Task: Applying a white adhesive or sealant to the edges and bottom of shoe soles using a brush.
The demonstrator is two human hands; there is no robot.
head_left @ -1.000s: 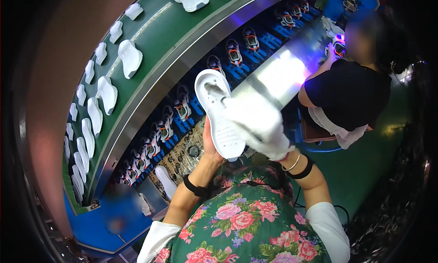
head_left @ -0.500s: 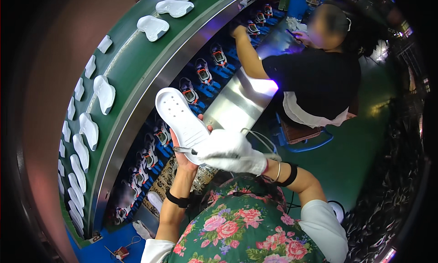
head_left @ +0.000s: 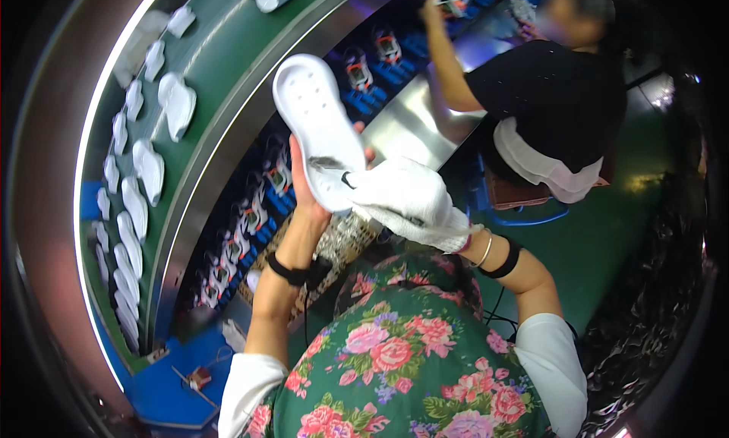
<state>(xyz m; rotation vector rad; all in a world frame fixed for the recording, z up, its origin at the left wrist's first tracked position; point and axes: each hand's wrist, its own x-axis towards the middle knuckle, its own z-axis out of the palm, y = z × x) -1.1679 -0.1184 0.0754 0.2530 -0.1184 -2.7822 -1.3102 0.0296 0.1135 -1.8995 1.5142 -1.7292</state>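
Note:
A white shoe sole [head_left: 313, 108] with small holes at its wide end is held up in front of me. My bare left hand [head_left: 303, 181] is closed around it from beneath, with the thumb along one edge and fingertips showing at the other. My right hand [head_left: 404, 193], in a white knitted glove, is closed on a brush. The brush's dark bristles [head_left: 326, 163] lie against the inner face of the sole. Its handle is mostly hidden in the glove.
A green conveyor belt [head_left: 220, 58] carrying several white soles curves past on the left. Below its metal edge, shoe uppers [head_left: 357, 70] stand in a row on blue holders. At upper right a co-worker in a black shirt [head_left: 550, 89] sits reaching toward the uppers.
The sole and both hands have shifted up in view. The brush has swung from the sole's edge onto its inner face. The co-worker's arm has moved along the row, beside a shoe upper.

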